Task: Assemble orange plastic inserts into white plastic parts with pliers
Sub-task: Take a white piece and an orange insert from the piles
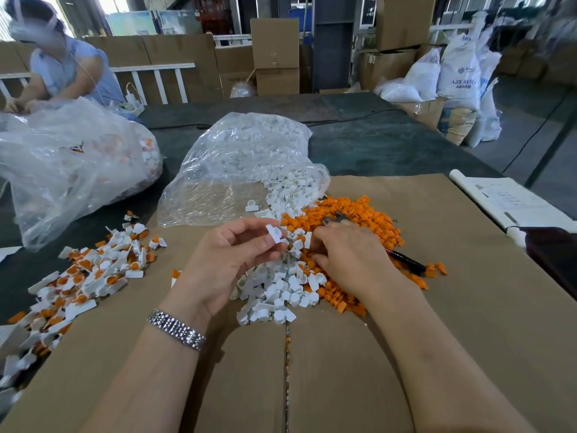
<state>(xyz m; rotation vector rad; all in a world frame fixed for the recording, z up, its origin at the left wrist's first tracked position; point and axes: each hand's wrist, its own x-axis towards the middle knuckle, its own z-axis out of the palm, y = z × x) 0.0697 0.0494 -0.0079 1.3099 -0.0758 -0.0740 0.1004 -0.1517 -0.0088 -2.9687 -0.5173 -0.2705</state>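
A: Left hand point(224, 260) – what is it doing?

B: Raised above the cardboard sheet point(437, 339), palm toward the camera. Thumb and forefinger pinch one white part point(274, 233) at the fingertips; the other fingers are loosely curled. Metal watch band point(176, 329) on that wrist.

A: Right hand point(349, 257)?

B: Palm down over the piles, at 3 o'clock from the left hand. Its fingers are curled round the pliers point(335, 217): the metal nose pokes out past the knuckles at 12 o'clock, and a dark handle point(407, 262) trails out at 4 o'clock. Whether the pliers' nose holds anything, I cannot tell.

A: Where is the stock?

B: Loose white parts point(281, 292) heaped between the two hands and under them. Orange inserts point(359, 214) piled beneath and beyond the right hand, touching the white heap. A clear bag point(237, 164) at 12 o'clock spills more white pieces onto the cardboard.

A: Finished work?

B: A scatter of joined white-and-orange pieces point(90, 273) at 9 o'clock, across the cardboard's edge onto the dark desk point(374, 142).

A: Anything else?

B: A larger clear bag point(71, 170) at 10 o'clock – a second person point(65, 73) works behind it. Papers point(512, 201) at 2 o'clock.
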